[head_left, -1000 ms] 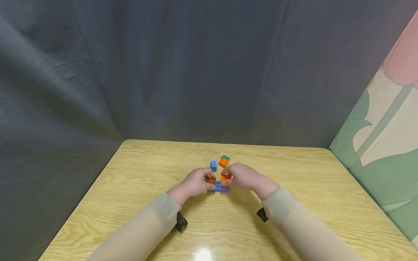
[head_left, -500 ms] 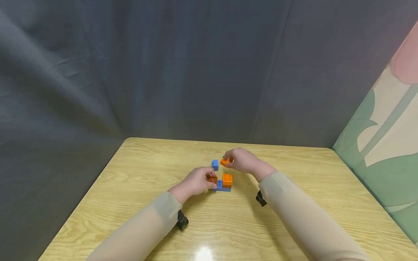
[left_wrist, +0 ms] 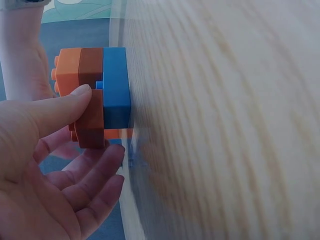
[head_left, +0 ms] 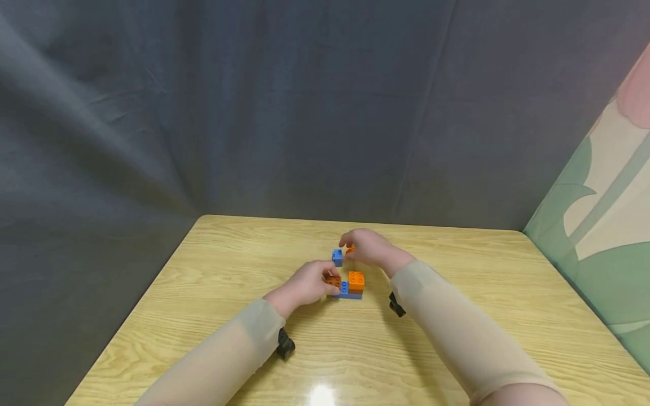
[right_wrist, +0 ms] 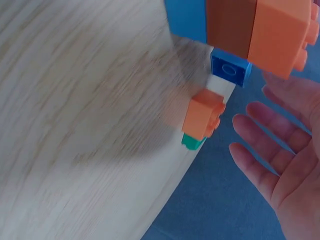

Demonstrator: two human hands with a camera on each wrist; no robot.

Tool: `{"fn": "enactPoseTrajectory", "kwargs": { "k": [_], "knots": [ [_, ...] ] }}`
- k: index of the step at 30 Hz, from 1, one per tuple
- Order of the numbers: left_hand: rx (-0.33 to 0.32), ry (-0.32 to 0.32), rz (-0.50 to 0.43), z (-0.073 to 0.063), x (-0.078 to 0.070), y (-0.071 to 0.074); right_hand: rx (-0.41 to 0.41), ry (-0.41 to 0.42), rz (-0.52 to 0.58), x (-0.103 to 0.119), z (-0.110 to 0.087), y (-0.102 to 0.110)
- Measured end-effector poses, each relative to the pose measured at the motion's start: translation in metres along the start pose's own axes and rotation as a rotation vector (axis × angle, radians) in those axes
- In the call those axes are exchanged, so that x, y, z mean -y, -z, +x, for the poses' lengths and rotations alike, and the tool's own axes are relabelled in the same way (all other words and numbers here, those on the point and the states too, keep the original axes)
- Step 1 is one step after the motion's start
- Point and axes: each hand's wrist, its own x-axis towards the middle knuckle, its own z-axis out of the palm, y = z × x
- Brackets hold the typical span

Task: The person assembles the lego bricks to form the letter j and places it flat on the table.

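Observation:
My left hand (head_left: 307, 282) pinches a brown toy building brick (left_wrist: 91, 120) seated on one end of a long blue brick (left_wrist: 116, 92). On the other end, an orange brick (head_left: 356, 277) is stacked over a second brown brick (left_wrist: 91, 65). Bare blue studs show between the two ends. Farther back, my right hand (head_left: 370, 247) hovers with relaxed fingers over a loose orange brick (right_wrist: 200, 117) and beside a loose blue brick (head_left: 337, 257). The blue one lies on its side, its hollow underside facing the right wrist camera. Nothing is between the right fingers (right_wrist: 260, 160).
A green brick (right_wrist: 191, 142) sits against the loose orange one, hidden by the right hand in the head view. The wooden table (head_left: 228, 270) ends at a dark curtain (head_left: 304, 113) behind. A flower-patterned panel (head_left: 609, 225) stands to the right.
My right hand has left the orange brick of the stack, moving back to the loose orange brick and then left toward the loose blue one. The left hand keeps its pinch.

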Motion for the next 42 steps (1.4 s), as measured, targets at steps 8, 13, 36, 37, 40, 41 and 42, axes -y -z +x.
{"fn": "enactPoseTrajectory", "kwargs": {
  "k": [8, 13, 36, 37, 40, 41, 42],
  "knots": [
    [0.000, -0.012, 0.005, -0.003, -0.003, 0.000, 0.049, -0.036, 0.032, 0.003, 0.010, -0.014],
    [0.004, -0.010, 0.013, -0.005, -0.002, -0.001, 0.043, -0.032, 0.002, 0.003, 0.011, -0.022],
    [-0.008, -0.025, -0.007, -0.006, -0.001, -0.001, 0.027, -0.015, 0.063, 0.014, 0.005, -0.016],
    [-0.008, -0.025, -0.006, -0.005, -0.001, -0.001, 0.022, -0.015, 0.065, 0.015, 0.004, -0.016],
    [-0.009, -0.019, -0.005, -0.005, 0.001, -0.002, -0.005, -0.007, 0.075, 0.016, 0.001, -0.015],
    [-0.009, -0.019, -0.008, -0.005, 0.001, -0.002, -0.014, -0.005, 0.080, 0.016, 0.000, -0.014],
    [-0.010, -0.019, -0.008, -0.005, 0.002, -0.002, -0.025, -0.001, 0.086, 0.016, -0.002, -0.013]
  ]
}}
